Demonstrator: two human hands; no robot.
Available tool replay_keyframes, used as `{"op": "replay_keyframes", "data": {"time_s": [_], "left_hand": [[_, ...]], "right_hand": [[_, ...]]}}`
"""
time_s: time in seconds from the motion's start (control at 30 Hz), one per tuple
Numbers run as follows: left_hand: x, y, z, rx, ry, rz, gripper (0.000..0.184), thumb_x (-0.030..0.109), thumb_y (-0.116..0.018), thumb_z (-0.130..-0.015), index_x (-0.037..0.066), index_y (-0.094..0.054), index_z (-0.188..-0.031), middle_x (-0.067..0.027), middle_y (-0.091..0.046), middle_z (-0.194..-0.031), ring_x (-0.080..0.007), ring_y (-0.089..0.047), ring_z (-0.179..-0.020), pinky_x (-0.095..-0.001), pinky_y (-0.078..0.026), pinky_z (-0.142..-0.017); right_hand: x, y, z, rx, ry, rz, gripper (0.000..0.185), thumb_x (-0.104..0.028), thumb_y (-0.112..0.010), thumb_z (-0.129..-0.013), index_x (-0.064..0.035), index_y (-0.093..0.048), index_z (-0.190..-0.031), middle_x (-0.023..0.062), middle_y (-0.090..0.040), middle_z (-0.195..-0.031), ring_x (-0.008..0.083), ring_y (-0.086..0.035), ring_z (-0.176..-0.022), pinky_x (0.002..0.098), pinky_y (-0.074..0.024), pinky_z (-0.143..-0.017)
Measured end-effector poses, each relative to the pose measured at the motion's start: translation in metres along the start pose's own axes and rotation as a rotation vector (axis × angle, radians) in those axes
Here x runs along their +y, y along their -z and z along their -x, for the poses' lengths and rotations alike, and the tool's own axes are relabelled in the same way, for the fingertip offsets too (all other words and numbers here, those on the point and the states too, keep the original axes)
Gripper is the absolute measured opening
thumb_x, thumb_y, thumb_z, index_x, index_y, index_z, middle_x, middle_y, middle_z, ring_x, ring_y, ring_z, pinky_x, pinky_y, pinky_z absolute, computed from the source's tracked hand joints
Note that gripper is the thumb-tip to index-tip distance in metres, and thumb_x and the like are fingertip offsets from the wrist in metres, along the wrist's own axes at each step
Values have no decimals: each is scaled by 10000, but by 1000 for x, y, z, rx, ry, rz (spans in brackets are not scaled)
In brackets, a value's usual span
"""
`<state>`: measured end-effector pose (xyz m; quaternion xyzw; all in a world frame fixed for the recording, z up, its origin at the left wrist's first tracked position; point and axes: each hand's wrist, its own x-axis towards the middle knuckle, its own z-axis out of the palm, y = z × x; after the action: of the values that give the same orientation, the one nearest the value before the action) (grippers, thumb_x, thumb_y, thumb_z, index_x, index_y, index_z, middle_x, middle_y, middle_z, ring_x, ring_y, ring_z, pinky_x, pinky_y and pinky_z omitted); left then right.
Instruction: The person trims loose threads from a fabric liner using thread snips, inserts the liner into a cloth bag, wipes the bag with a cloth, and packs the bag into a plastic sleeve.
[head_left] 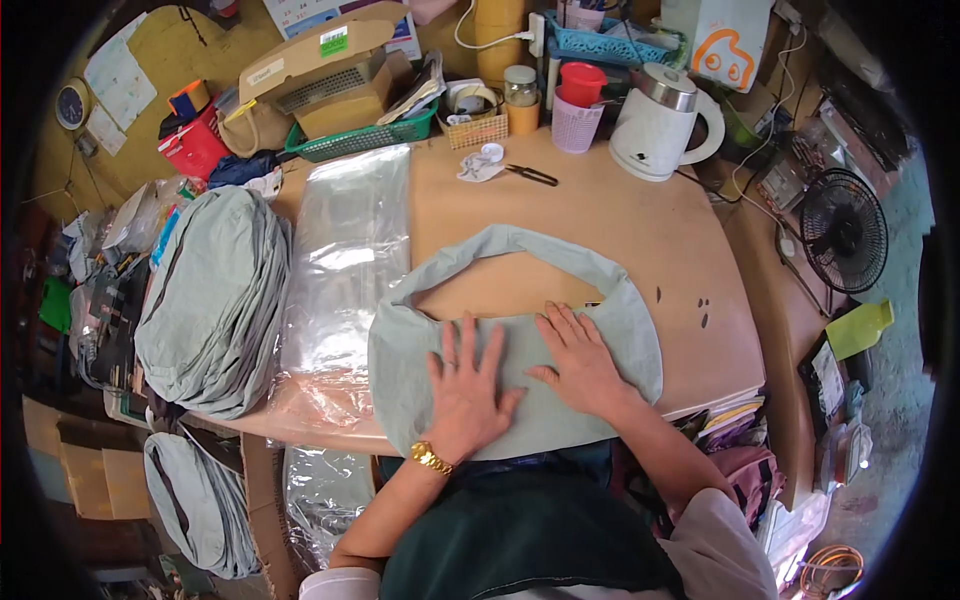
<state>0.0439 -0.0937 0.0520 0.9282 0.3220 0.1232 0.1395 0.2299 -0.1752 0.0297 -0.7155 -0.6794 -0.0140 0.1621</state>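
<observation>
A pale grey-green cloth shoulder bag (540, 425) lies flat on the table in front of me, its wide strap looped away from me. Pressed on the bag's left half is my left hand (468, 390), fingers spread, a gold watch at the wrist. My right hand (580, 365) rests flat on the right half, fingertips near the opening's edge. Neither hand grips the cloth. To the left lies a stack of clear plastic sleeves (345, 250). Beyond it stands a tall pile of similar grey bags (215, 300).
Small black thread snips (532, 175) lie near crumpled white paper (482, 163) at the back. A white electric kettle (655, 125), a pink cup (577, 120) and a green basket (365, 137) line the far edge. A black fan (843, 230) stands right. More grey bags (205, 505) sit lower left.
</observation>
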Motion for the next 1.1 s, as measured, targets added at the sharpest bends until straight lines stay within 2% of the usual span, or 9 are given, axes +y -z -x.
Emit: {"op": "replay_keyframes", "data": {"time_s": [0.1,0.2,0.33,0.4,0.5,0.57,0.7,0.87,1.1], "left_hand": [[-17,20,-33,198,-21,303,558,318,-644,-857,67,-512,-1338,-266,-472,-1331,-457,-437,-1241,-570,-349,-1012],[-55,3,-66,259,74,56,419,279,-623,-879,72,-568,-1239,-190,-593,-1097,-379,-548,-1062,-503,-402,-930],[-103,-11,-70,276,151,68,339,269,-618,-880,72,-586,-1154,-140,-597,-1084,-355,-562,-1035,-503,-394,-904],[-103,-19,-71,309,122,42,332,283,-623,-884,80,-586,-1144,-122,-596,-1108,-349,-561,-1058,-564,-355,-974],[-49,14,-42,138,-35,-97,591,471,-603,-889,129,-497,-1358,-178,-392,-1480,-414,-307,-1398,-692,-107,-1103],[5,38,-6,-206,-158,-127,780,526,-629,-843,165,-370,-1485,-167,-218,-1589,-435,-173,-1457,-704,-54,-1105],[10,17,22,-293,-151,-181,891,538,-679,-785,192,-313,-1520,-169,-252,-1579,-418,-213,-1451,-720,-43,-1092],[-30,43,32,-166,-104,-108,559,246,-751,-730,135,-580,-1250,-126,-580,-1225,-324,-538,-1176,-582,-275,-1071],[-71,33,23,-191,-108,-168,379,68,-692,-665,107,-588,-1027,-87,-551,-964,-298,-551,-881,-439,-390,-824]], "right_hand": [[15,17,-20,3,-97,-240,601,-329,-670,-880,49,-490,-1311,245,-476,-1381,411,-429,-1299,486,-314,-1105],[46,-9,-47,131,-86,-184,508,-303,-641,-901,57,-540,-1245,251,-552,-1278,413,-507,-1206,472,-368,-1066],[84,-25,-56,188,-229,-31,416,-304,-599,-920,36,-568,-1157,226,-593,-1151,373,-543,-1126,464,-398,-1022],[80,-25,-48,203,-276,-54,391,-294,-593,-921,33,-572,-1134,219,-599,-1118,371,-552,-1100,461,-408,-1007],[91,-24,-52,238,-179,-126,432,-262,-643,-886,33,-564,-1191,219,-586,-1205,375,-531,-1169,448,-385,-1059],[97,-36,-57,258,-75,73,494,-320,-635,-888,-10,-551,-1262,206,-540,-1308,361,-483,-1249,507,-325,-1092],[6,9,-13,182,68,-10,583,-412,-596,-900,-80,-492,-1368,183,-425,-1452,331,-371,-1372,627,-200,-1115],[66,23,35,-76,-125,96,604,-531,-493,-935,-154,-473,-1407,145,-364,-1510,339,-282,-1429,675,-120,-1122],[54,31,55,-71,-241,86,672,-499,-626,-859,-254,-428,-1452,115,-262,-1571,387,-216,-1447,685,-135,-1113]]}}
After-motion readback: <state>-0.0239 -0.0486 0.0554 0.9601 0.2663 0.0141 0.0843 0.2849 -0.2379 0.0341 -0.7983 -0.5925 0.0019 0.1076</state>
